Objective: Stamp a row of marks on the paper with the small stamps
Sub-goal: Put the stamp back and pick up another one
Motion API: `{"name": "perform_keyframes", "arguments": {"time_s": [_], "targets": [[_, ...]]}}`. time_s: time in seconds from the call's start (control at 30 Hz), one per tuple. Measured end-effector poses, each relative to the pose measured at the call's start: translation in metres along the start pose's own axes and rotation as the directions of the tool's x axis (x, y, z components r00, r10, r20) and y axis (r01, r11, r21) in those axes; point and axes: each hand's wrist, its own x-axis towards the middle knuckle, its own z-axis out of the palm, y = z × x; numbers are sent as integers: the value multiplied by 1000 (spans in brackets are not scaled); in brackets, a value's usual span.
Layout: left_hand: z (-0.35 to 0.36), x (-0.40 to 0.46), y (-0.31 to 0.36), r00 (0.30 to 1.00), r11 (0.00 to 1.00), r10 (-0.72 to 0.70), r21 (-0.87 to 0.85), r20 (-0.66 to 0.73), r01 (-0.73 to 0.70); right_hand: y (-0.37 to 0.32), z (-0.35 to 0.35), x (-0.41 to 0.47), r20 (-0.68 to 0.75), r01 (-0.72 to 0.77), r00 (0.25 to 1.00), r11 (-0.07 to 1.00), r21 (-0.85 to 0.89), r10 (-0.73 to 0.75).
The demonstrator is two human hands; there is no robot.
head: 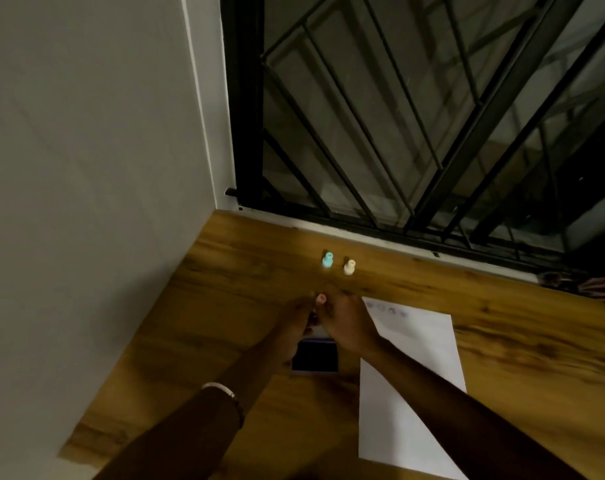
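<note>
Pink stamp (pixel 320 298) sits upright between both hands at table centre, long axis vertical. Left hand (pixel 295 320) and right hand (pixel 346 322) pinch it together, fingers curled. Two more stamps stand upright at 12 o'clock: teal (pixel 327 260), cream (pixel 349 267). One paper (pixel 411 393) at 4 o'clock carries four marks (pixel 385 309). One ink pad (pixel 315 356) lies beneath the wrists.

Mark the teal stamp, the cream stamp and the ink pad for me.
teal stamp (pixel 327 261), head view, on its body.
cream stamp (pixel 349 267), head view, on its body.
ink pad (pixel 315 356), head view, on its dark inked surface.
</note>
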Motion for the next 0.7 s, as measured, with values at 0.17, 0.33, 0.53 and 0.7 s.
{"name": "perform_keyframes", "arguments": {"time_s": [0.17, 0.33, 0.53, 0.7], "targets": [[-16, -13, -10, 983, 988, 40, -155, 180, -12, -4, 5, -11, 71, 9, 997, 995, 103, -16], [-13, -16, -13, 991, 951, -42, -298, 129, 79, -10, 5, -21, -1, 147, 989, 981, 123, -148], [-33, -11, -15, 989, 930, -135, -352, -61, 106, -3, 3, -31, 42, 185, 983, 972, -146, -180], [-46, -6, -25, 965, 993, -41, 97, -258, 68, 2, 18, -55, 284, 170, 955, 937, -306, -81]]}}
